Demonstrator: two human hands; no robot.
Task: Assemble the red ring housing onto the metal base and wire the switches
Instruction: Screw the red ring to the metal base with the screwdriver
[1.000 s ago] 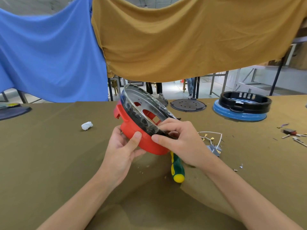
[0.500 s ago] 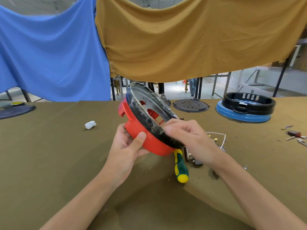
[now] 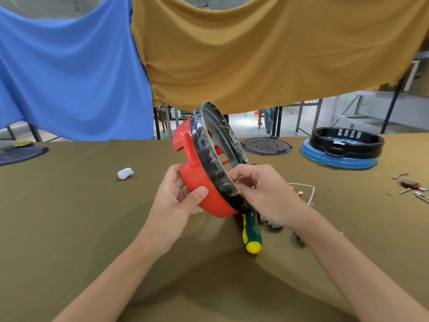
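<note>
The red ring housing (image 3: 199, 182), with the film-wrapped metal base (image 3: 218, 149) seated in it, now stands tipped steeper than a second ago, nearly on edge above the table (image 3: 69, 228); the person seems to be checking the fit before wiring. The left hand (image 3: 178, 201) grips the red wall, thumb across it. The right hand (image 3: 260, 194) pinches the base's rim. Counted: one blue-and-black housing (image 3: 343, 149), one perforated disc (image 3: 265, 145), one screwdriver (image 3: 251, 233), one white wad (image 3: 125, 173).
</note>
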